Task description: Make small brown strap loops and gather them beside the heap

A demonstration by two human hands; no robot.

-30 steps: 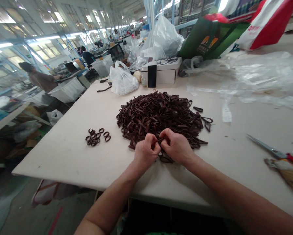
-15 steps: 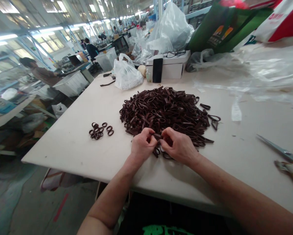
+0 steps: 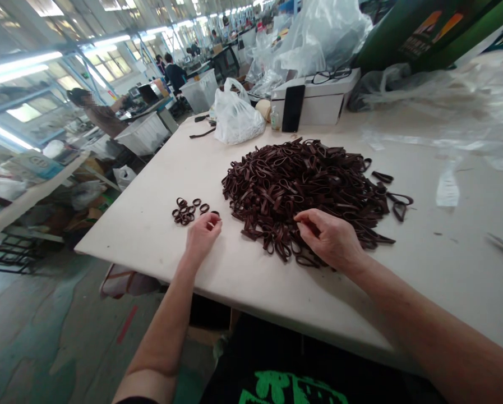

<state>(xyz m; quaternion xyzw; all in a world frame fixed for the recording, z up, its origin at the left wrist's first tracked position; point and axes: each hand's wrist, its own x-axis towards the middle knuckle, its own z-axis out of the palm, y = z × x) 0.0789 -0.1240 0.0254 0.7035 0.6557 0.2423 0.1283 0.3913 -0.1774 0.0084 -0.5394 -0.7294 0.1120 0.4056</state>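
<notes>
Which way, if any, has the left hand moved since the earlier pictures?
Yes: judged against the brown pile, the left hand has moved leftward, to beside the small rings.

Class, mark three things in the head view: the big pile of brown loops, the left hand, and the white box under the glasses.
Pile of brown loops (image 3: 304, 188), head view: middle of the heap.
Left hand (image 3: 201, 235), head view: back of the hand.
White box (image 3: 319, 109), head view: its front side.

Loop pile (image 3: 305, 188): leather-like, faint sheen
Small rings (image 3: 187, 215): leather-like too
Tabletop (image 3: 148, 241): smooth, matt
White bag (image 3: 238, 119): crinkled plastic (thin, translucent)
</notes>
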